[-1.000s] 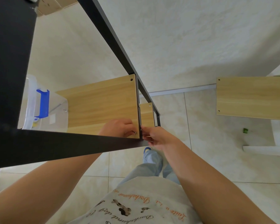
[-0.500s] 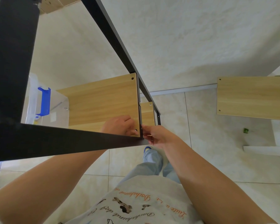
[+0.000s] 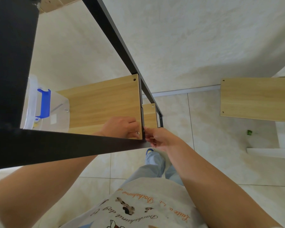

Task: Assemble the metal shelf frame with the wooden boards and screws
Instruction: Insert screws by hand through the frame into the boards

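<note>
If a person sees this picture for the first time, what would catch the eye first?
The black metal frame dominates the left and top, very near the camera. Inside it sits a wooden board, where the left hand and right hand meet at its near right corner by a screw. Another board lies at the right.

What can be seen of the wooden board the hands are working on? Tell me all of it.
The wooden board is a light, straw-coloured panel with a lengthwise grain, probably laminate. It lies flat inside the black metal frame, its right edge against an upright bar. An empty hole shows at the far right corner; at the near right corner sits a small silvery fastener. The left hand rests on that corner with curled fingers. The right hand works at the frame bar just outside it.
</note>
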